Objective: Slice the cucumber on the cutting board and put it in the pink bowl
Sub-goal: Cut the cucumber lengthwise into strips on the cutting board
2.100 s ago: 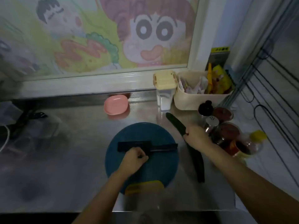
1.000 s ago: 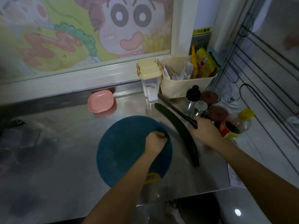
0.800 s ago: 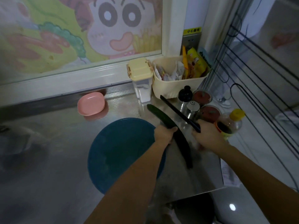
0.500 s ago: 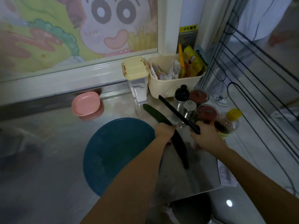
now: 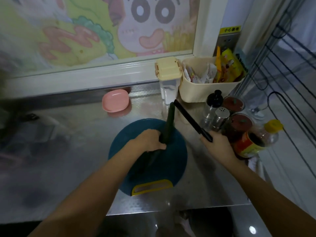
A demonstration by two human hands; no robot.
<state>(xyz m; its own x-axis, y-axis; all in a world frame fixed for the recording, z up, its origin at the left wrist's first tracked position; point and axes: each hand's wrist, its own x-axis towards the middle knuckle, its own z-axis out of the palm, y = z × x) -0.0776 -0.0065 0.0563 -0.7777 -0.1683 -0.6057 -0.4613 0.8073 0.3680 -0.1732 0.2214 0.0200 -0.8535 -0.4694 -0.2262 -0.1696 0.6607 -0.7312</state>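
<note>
My left hand (image 5: 150, 140) grips a long dark green cucumber (image 5: 169, 124) around its middle, holding it over the round blue cutting board (image 5: 171, 165). The cucumber's far end points toward the back wall; its near end shows below my fist. My right hand (image 5: 217, 146) holds a black knife (image 5: 189, 119) by the handle, to the right of the board, blade angled up and back-left. The pink bowl (image 5: 115, 100) sits empty on the steel counter behind and left of the board.
A cream-lidded container (image 5: 168, 79) and a cream basket (image 5: 208, 88) of packets stand at the back. Shakers (image 5: 220, 117), red-lidded jars (image 5: 239, 124) and a yellow-capped bottle (image 5: 266, 134) crowd the counter's right side. The counter's front edge (image 5: 171, 209) lies just past the board's yellow handle.
My left hand took hold of the cucumber on the counter and carried it left over the cutting board. My right hand kept the knife raised beside it.
</note>
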